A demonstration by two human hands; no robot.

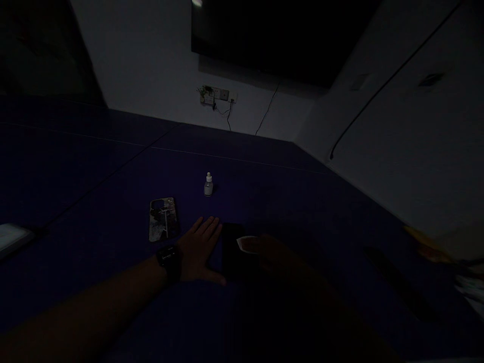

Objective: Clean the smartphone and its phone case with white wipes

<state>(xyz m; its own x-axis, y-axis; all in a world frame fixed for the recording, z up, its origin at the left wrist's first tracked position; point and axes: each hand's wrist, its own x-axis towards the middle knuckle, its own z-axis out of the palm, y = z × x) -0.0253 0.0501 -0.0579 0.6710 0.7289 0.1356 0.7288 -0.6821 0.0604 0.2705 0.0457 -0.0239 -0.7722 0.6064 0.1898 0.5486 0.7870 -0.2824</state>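
My left hand, a black watch on its wrist, lies flat with its fingers spread on the blue table. Its thumb and fingertips are at the left edge of a flat, dark rectangular object, whose kind is too dark to tell. Over that object, my right hand presses a small white tissue under closed fingers; much of this hand is lost in shadow. A patterned phone case rests left of my left hand. Beyond the fingertips stands an upright dropper bottle with a white top.
The room is very dim. A white object sits at the left edge. To the right are a long dark strip and a yellow item. Wall sockets with hanging cables and a large screen are behind the table.
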